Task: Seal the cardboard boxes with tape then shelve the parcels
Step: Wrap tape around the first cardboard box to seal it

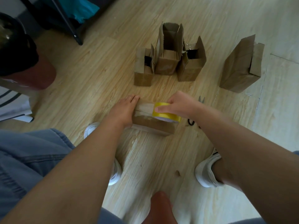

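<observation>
Your left hand (124, 110) presses flat, fingers straight, on the cardboard box (152, 126); your right hand (179, 105) grips the yellow tape roll (166, 114) at its 3 o'clock end (open boxes (166, 63) stand at 12 o'clock)

Brown box (153, 126) flat on floor, tape strip (145, 107) along top; yellow tape roll (166, 114) at its right end. Three open boxes (166, 65) behind, fourth box (239, 67) farther right.

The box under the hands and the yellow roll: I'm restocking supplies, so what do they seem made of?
The box looks like matte brown cardboard, judging by its dull tan face. The yellow roll is probably glossy plastic tape: its band shines smoothly.
</observation>
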`<action>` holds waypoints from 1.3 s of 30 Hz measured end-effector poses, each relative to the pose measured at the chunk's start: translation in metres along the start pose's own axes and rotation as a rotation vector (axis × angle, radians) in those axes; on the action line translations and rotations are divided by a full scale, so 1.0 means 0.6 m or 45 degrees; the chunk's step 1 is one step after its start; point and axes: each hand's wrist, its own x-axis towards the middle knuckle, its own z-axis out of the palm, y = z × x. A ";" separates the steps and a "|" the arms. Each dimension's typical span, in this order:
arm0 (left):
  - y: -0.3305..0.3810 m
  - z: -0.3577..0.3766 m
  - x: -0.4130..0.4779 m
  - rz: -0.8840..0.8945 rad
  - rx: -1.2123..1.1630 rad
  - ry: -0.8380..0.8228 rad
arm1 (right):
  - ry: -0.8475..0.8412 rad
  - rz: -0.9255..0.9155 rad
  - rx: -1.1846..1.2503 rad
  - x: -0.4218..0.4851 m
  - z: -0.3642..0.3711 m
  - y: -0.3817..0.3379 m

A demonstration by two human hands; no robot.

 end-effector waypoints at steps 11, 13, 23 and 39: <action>0.002 0.034 0.015 -0.034 -0.111 -0.025 | 0.027 0.214 0.296 -0.002 -0.006 0.051; 0.000 0.035 0.015 -0.035 -0.121 -0.028 | -0.008 0.195 0.303 -0.003 -0.004 0.056; -0.008 0.038 0.020 0.000 -0.134 0.006 | 0.130 0.160 -0.234 0.000 -0.001 0.071; -0.010 0.045 0.023 -0.002 -0.108 0.038 | 0.210 0.228 -0.368 0.002 0.019 0.121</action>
